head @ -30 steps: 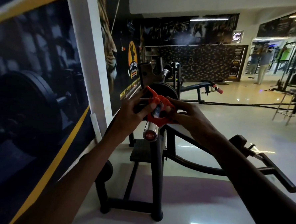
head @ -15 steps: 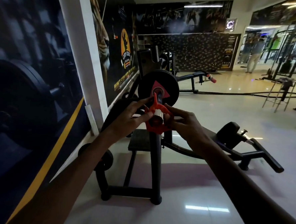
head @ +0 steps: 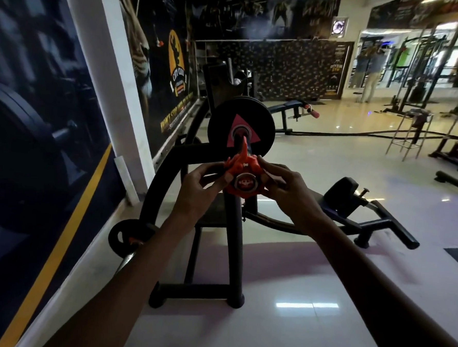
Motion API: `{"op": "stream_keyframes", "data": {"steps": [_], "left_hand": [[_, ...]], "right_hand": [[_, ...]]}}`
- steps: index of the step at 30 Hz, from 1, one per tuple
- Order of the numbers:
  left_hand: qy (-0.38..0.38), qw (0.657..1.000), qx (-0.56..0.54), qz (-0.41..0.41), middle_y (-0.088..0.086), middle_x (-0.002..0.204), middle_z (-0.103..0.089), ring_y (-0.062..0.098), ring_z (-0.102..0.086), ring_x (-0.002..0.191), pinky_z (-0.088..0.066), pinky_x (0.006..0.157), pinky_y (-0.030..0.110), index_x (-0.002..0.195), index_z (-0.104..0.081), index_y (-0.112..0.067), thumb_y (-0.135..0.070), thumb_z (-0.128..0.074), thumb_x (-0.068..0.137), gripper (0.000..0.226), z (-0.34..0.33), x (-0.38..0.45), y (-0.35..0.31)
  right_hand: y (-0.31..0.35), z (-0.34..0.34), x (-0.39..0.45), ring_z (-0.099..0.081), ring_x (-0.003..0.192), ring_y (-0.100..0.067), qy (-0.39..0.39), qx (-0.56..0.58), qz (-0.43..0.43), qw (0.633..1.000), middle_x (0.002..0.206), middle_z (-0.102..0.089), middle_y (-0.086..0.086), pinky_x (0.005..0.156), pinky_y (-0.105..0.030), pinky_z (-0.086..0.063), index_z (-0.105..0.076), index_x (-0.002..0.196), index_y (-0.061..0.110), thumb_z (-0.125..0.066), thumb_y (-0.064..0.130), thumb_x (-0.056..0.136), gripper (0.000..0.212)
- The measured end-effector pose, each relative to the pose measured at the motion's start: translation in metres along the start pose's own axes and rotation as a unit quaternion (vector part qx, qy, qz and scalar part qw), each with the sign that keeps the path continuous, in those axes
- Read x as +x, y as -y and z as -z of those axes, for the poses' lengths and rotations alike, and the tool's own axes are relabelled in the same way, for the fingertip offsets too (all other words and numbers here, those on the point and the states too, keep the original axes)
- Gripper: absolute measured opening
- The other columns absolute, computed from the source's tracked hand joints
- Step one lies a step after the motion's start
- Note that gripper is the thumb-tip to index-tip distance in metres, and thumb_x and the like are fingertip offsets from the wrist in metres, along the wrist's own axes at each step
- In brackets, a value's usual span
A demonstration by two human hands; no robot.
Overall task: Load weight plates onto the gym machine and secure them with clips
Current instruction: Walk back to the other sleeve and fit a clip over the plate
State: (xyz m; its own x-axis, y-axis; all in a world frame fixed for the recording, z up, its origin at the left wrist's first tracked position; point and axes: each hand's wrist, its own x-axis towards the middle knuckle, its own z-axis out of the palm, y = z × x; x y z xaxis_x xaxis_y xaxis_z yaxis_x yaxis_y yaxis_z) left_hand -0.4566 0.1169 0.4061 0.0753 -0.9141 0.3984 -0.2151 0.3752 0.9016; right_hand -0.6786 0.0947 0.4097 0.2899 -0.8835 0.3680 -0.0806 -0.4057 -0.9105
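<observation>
Gym hall, glossy pale tile floor (head: 307, 325), dark mural wall (head: 37, 134) along left side.

Orange clip (head: 242, 174) at near end of loading sleeve (head: 243, 181), ringed around the sleeve's capped tip; lever tab raised, pointing up toward the plate. Pinched from both sides: left hand (head: 197, 187) with fingertips closed on clip's left edge, right hand (head: 291, 189) with fingertips closed on its right edge. Both forearms reaching in from bottom of view.

Black weight plate (head: 241, 127) with pink triangle mark already seated farther along same sleeve, apart from the clip, bare bar between them.

Sleeve carried on black machine frame (head: 234, 248): upright post just below clip, curved arm sweeping left, flat base foot on floor. Small black plate (head: 127, 237) low at left, near wall, partly hidden behind left forearm. Padded lever arm (head: 354, 208) of machine stretching off right, low over floor.

Farther back: bench with red-capped roller (head: 300, 110), battle rope (head: 359, 133) lying across floor, metal stool (head: 410, 130), racks at far right. Person (head: 373, 72) standing in distance, blurred.
</observation>
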Motion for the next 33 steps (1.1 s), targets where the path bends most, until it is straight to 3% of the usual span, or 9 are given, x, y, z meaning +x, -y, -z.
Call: {"op": "stream_keyframes", "data": {"steps": [6,11,14,17,23,26,28,31,33], "left_hand": [[-0.016,0.999,-0.018,0.045,0.002,0.103,-0.081,0.018,-0.077,0.102,-0.059,0.099,0.045,0.102,-0.078,-0.027,-0.068,-0.084,0.060,0.059,-0.002,0.041,0.018],[-0.024,0.999,-0.006,0.036,0.003,0.104,-0.080,0.019,-0.077,0.102,-0.059,0.097,0.045,0.108,-0.079,-0.020,-0.073,-0.082,0.059,0.072,-0.013,0.093,0.033],[-0.024,0.999,0.015,0.044,0.004,0.101,-0.081,0.020,-0.077,0.099,-0.059,0.099,0.047,0.111,-0.079,-0.016,-0.061,-0.080,0.073,0.059,-0.019,0.127,0.042],[-0.042,0.996,0.050,0.059,0.004,0.099,-0.081,0.018,-0.077,0.097,-0.059,0.097,0.046,0.112,-0.079,-0.014,-0.047,-0.079,0.085,0.043,-0.026,0.159,0.053],[-0.076,0.989,0.096,0.079,-0.005,0.091,-0.080,0.009,-0.076,0.088,-0.062,0.086,0.033,0.100,-0.081,-0.020,-0.064,-0.082,0.073,0.051,-0.042,0.201,0.050],[-0.117,0.980,0.138,0.078,-0.008,0.074,-0.076,0.003,-0.072,0.070,-0.055,0.065,0.020,0.077,-0.076,-0.022,-0.071,-0.082,0.067,0.050,-0.051,0.213,0.036],[-0.130,0.975,0.165,0.074,-0.005,0.071,-0.075,0.007,-0.072,0.065,-0.054,0.060,0.023,0.076,-0.076,-0.019,-0.081,-0.079,0.060,0.064,-0.056,0.221,0.031],[-0.131,0.961,0.230,0.083,0.000,0.074,-0.074,0.015,-0.072,0.070,-0.059,0.065,0.030,0.079,-0.075,-0.016,-0.096,-0.069,0.047,0.086,-0.062,0.231,0.023],[-0.128,0.948,0.280,0.077,0.002,0.069,-0.071,0.019,-0.071,0.066,-0.055,0.059,0.030,0.073,-0.070,-0.014,-0.098,-0.066,0.047,0.088,-0.064,0.234,0.016]], "right_hand": [[-0.011,0.005,0.044,-0.067,0.115,-0.026,-0.061,-0.069,-0.008,0.996,0.136,-0.051,-0.006,0.095,-0.048,-0.058,-0.063,0.137,0.014,-0.065,0.012,0.098,0.039],[-0.022,0.009,0.095,-0.064,0.113,-0.023,-0.104,-0.222,0.029,0.969,0.128,-0.057,-0.006,0.090,-0.044,-0.060,-0.071,0.123,0.011,-0.069,0.015,0.095,0.029],[-0.031,0.014,0.133,-0.065,0.105,-0.022,-0.106,-0.292,0.050,0.949,0.121,-0.063,-0.008,0.090,-0.030,-0.057,-0.074,0.121,0.015,-0.068,0.014,0.094,0.027],[-0.041,0.021,0.164,-0.064,0.099,-0.018,-0.115,-0.305,0.043,0.945,0.116,-0.066,-0.007,0.074,-0.002,-0.043,-0.075,0.119,0.015,-0.067,0.014,0.095,0.026],[-0.062,0.030,0.201,-0.058,0.090,-0.011,-0.132,-0.279,0.041,0.950,0.108,-0.064,0.000,0.068,0.004,-0.036,-0.076,0.119,0.019,-0.068,0.015,0.094,0.026],[-0.068,0.034,0.205,-0.059,0.076,-0.005,-0.132,-0.269,0.054,0.953,0.098,-0.063,0.002,0.065,0.002,-0.039,-0.077,0.115,0.018,-0.072,0.013,0.092,0.025],[-0.072,0.036,0.205,-0.063,0.076,-0.010,-0.129,-0.263,0.066,0.954,0.096,-0.066,-0.001,0.066,-0.004,-0.044,-0.078,0.114,0.020,-0.074,0.013,0.091,0.024],[-0.074,0.034,0.202,-0.068,0.079,-0.022,-0.126,-0.258,0.085,0.954,0.092,-0.068,-0.006,0.077,-0.037,-0.059,-0.079,0.110,0.019,-0.075,0.010,0.089,0.023],[-0.074,0.034,0.200,-0.069,0.074,-0.019,-0.121,-0.252,0.090,0.956,0.085,-0.069,-0.004,0.074,-0.043,-0.059,-0.080,0.106,0.016,-0.075,0.008,0.089,0.020]]}}
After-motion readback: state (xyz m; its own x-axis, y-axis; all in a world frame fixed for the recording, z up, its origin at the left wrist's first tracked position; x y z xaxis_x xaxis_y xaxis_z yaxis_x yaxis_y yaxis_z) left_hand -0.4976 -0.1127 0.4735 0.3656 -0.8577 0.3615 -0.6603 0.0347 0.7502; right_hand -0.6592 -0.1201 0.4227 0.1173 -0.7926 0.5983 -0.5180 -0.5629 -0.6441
